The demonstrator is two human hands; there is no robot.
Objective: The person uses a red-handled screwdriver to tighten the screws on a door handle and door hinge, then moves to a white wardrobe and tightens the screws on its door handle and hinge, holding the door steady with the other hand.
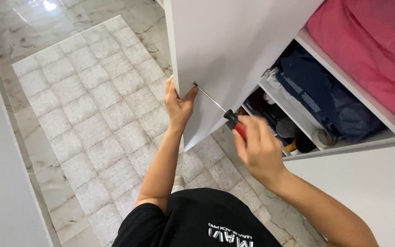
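Left hand (pixel 178 104): grips the free edge of the open white cabinet door (pixel 234 50), fingers curled behind the panel, thumb pressed on its inner face just beside the screwdriver tip

Right hand (pixel 259 146): closed around the red-and-black handle of the screwdriver (pixel 220 110)

Screwdriver: slim metal shaft runs up and left from the handle; tip touches the door's inner face near the free edge, just beside the left thumb

Cabinet shelves (pixel 348 87): white; top one holds a pink folded textile (pixel 371 41), the one below a dark blue fabric bundle (pixel 321 91), the lower one small dark items, too unclear to tell

Floor: pale quilted rug (pixel 92 110) lies on glossy marble tiles (pixel 19 23)
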